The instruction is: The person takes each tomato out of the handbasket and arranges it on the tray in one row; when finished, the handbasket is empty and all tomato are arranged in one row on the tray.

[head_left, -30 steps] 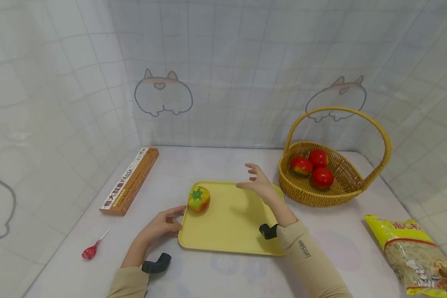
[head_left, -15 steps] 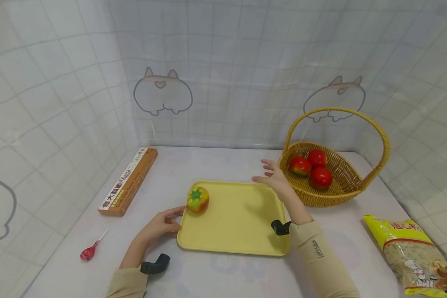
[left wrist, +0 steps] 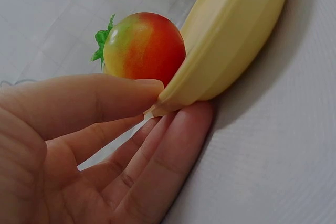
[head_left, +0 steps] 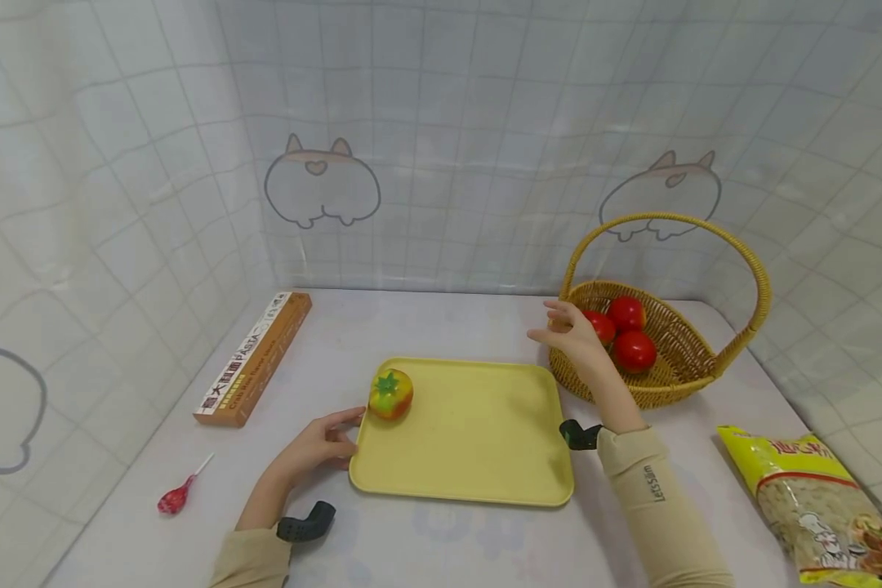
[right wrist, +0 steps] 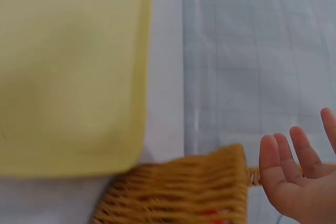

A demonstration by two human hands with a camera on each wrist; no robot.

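Observation:
My left hand (head_left: 312, 447) pinches the left rim of a yellow tray (head_left: 470, 433). In the left wrist view, its thumb lies over the tray's (left wrist: 231, 40) edge and its fingers lie beneath. A red and yellow tomato-like fruit (head_left: 391, 395) with a green leafy top sits in the tray's back left corner, close to the thumb. My right hand (head_left: 579, 336), fingers spread and holding nothing, hovers by the left side of a wicker basket (head_left: 650, 398). Several red fruits (head_left: 635, 351) lie inside, one partly hidden by this hand. The right wrist view shows the fingers near the basket's handle.
A long pasta box (head_left: 257, 359) lies at the back left, with a red lollipop (head_left: 175, 496) in front of it. A yellow food packet (head_left: 816, 498) is at the front right. The basket's tall handle (head_left: 757, 278) arches upward. Tiled-pattern cloth encloses the back and sides.
My right hand has moved right and slightly back, from above the tray to the basket's left side. My left hand, the tray and the fruit stay where they were.

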